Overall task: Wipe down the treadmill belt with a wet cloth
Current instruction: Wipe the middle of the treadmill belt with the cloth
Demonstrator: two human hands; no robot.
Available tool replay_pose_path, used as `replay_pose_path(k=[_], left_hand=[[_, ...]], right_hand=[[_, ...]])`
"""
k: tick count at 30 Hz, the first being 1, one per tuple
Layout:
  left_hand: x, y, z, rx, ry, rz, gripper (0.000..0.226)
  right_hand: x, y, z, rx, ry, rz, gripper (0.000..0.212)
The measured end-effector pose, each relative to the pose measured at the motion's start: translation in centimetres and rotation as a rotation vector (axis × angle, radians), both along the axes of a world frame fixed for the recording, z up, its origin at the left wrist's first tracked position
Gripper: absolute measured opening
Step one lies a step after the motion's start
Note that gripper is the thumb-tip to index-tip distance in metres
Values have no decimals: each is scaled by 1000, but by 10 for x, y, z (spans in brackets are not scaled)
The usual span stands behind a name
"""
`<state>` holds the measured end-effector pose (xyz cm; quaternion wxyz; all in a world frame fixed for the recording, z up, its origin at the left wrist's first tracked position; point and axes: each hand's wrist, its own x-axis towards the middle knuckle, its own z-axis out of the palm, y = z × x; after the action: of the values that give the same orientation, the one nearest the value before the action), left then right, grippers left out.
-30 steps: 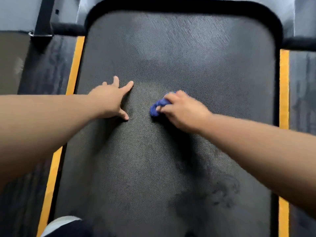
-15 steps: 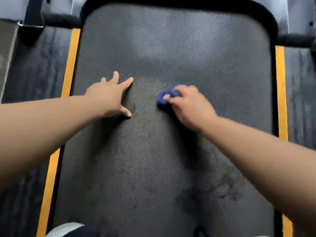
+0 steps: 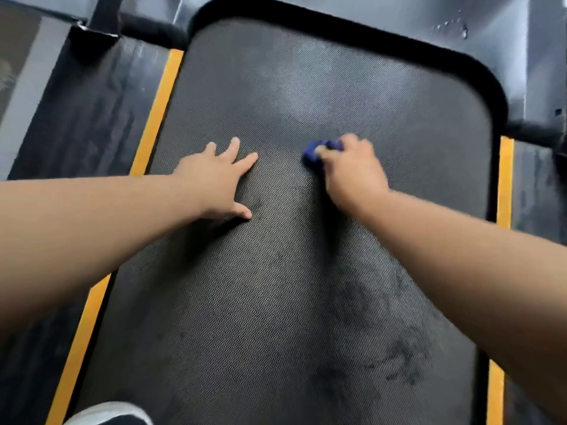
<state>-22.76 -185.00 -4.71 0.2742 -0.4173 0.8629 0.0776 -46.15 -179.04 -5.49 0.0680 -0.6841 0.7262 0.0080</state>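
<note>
Wiping looks partway done, as I judge it. The right hand (image 3: 352, 176) grips a bunched blue cloth (image 3: 316, 151), fingers curled round it, and presses it on the belt (image 3: 276, 286) near the middle, toward the far end. The left hand (image 3: 214, 182) lies flat on the belt just left of the cloth, fingers spread, holding nothing. The far part of the belt has a paler sheen; I cannot tell whether that is wet or glare. Dark smudges (image 3: 399, 360) mark the near right part, so that area, and likely most of the near half, seems left to wipe.

Count: one cloth, one belt, two hands, two yellow stripes (image 3: 153, 118), one along each side, and one shoe (image 3: 107, 414) at the near left edge.
</note>
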Motion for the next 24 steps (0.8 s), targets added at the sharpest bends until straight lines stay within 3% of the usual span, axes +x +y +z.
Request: replay_pose_path(k=[1, 3, 8, 11, 13, 16, 18, 24], left_hand=[[-1, 0, 0, 3, 0, -1, 113], [0, -1, 1, 4, 7, -11, 114], [5, -2, -1, -33, 32, -36, 117], [6, -4, -2, -58, 15, -67, 115], [9, -9, -1, -67, 15, -99, 113], [12, -11, -1, -66, 15, -114, 111], [11, -9, -1, -65, 6, -114, 110], [8, -7, 2, -63, 21, -86, 108]], right_hand=[[-2, -16, 3, 28, 13, -133, 29], [8, -21, 5, 63, 21, -198, 30], [58, 66, -9, 33, -146, 173, 40], [49, 64, -16, 45, -148, 270, 41], [40, 42, -15, 1, -135, 197, 36], [29, -1, -7, 1, -75, -103, 32], [38, -3, 0, 52, -53, -145, 34], [63, 66, -12, 41, -230, 301, 40]])
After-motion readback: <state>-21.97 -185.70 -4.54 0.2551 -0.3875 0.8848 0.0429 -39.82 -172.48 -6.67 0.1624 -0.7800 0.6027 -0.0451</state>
